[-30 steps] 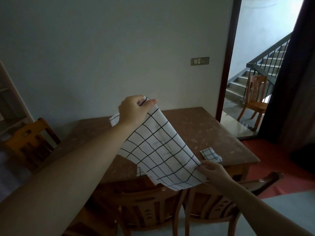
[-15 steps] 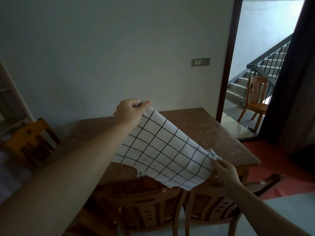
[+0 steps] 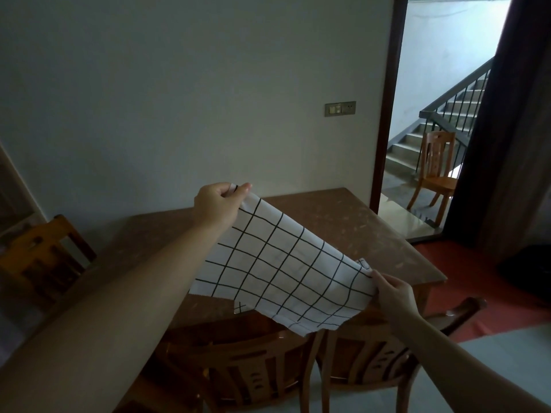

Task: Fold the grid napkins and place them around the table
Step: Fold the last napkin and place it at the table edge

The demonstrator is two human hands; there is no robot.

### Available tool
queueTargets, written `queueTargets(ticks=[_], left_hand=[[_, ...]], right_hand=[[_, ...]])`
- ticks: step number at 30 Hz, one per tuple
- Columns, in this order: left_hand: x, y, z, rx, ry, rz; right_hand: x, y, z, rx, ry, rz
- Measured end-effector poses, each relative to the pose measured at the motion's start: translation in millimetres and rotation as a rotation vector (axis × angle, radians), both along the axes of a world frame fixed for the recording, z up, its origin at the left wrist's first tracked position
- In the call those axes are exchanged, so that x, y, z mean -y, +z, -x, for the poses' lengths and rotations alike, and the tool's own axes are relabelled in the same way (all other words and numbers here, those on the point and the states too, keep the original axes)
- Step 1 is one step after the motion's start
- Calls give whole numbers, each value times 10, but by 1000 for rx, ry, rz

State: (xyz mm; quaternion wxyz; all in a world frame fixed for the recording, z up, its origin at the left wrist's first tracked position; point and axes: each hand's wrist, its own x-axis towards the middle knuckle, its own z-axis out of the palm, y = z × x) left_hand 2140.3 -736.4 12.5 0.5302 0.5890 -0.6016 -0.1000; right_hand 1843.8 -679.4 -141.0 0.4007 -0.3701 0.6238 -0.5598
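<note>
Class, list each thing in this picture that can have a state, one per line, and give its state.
grid napkin: unfolded, held stretched in the air above the table
left hand: pinches the napkin's upper corner
right hand: grips the napkin's lower right edge
table: bare brown top at the right
doorway: open onto a staircase
two near chairs: pushed in at the table

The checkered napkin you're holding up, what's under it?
Under the white black-grid cloth napkin lies the brown speckled tabletop. Small gridded bits, likely other napkins, peek out at its right corner and lower edge; the rest is covered.
</note>
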Motion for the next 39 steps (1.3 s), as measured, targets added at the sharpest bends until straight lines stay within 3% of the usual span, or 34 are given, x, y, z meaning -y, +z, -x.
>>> queueTargets(ticks=[3,6,7,11,14,16,17,19,22,25,28,29,32,36,39], left_hand=[[-13,13,27,10,-14,-2],[-44,32,80,29,-27,-11],[-51,40,91,33,-28,-14],[-60,30,109,36,-38,-26],[-70,22,119,20,-45,-27],[-68,28,110,-14,-69,-25],[-69,37,103,-32,-92,-18],[-94,66,105,-50,-169,5],[-176,126,167,7,-311,6],[-201,162,291,76,-469,-96],[-199,179,405,169,-596,-157],[-212,191,427,184,-615,-161],[-311,266,372,237,-624,-204],[-393,289,168,316,-546,-404],[-419,263,173,362,-562,-407]], right_hand=[[-6,-66,0,-135,16,-45],[-14,-137,19,-78,-29,-86],[-4,-138,20,19,-52,-99],[109,-201,45,700,-150,-173],[139,-249,72,922,-30,-138],[56,-220,83,784,73,-137],[17,-198,86,606,77,-147],[-12,-174,98,186,-60,-169],[-32,50,13,-117,-148,-10],[-109,591,-311,-315,166,277],[-71,1128,-647,-644,442,377],[-38,1233,-705,-697,488,386],[-18,1451,-689,-601,541,411],[-54,1508,-530,-483,534,438],[-22,1485,-537,-536,578,403]])
